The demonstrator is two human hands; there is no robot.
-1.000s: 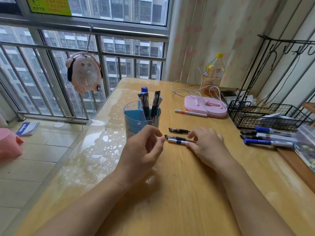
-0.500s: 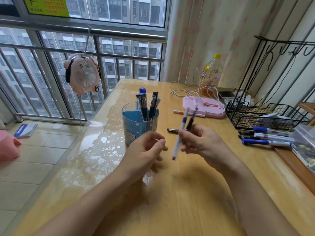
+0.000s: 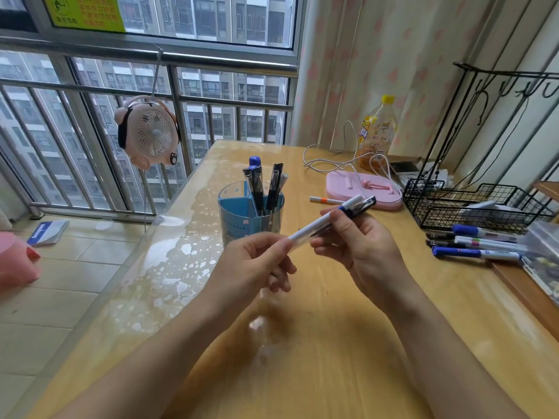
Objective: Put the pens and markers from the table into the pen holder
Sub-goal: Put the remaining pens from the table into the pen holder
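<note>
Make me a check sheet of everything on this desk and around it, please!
Surface: wooden table, glossy, glare patches on its left.
Job's things: pen holder with several pens; white pen and black pen held up; markers lying right; orange-banded pen behind.
Clutter: bottle, pink stand, wire basket.
Hands: left hand and right hand both grip the pens.
Cables: white cable.
Surroundings: window, hanging fan, curtain.

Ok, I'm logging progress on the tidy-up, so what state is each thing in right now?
Blue plastic pen holder: upright, several pens inside.
White pen and black pen: lifted off the table, gripped together.
Right hand: gripping both pens.
Left hand: pinching the white pen's lower end.
Orange-banded white marker: lying on the table.
Blue-capped markers: lying at the table's right edge.
Yellow-capped bottle: upright, capped.
</note>
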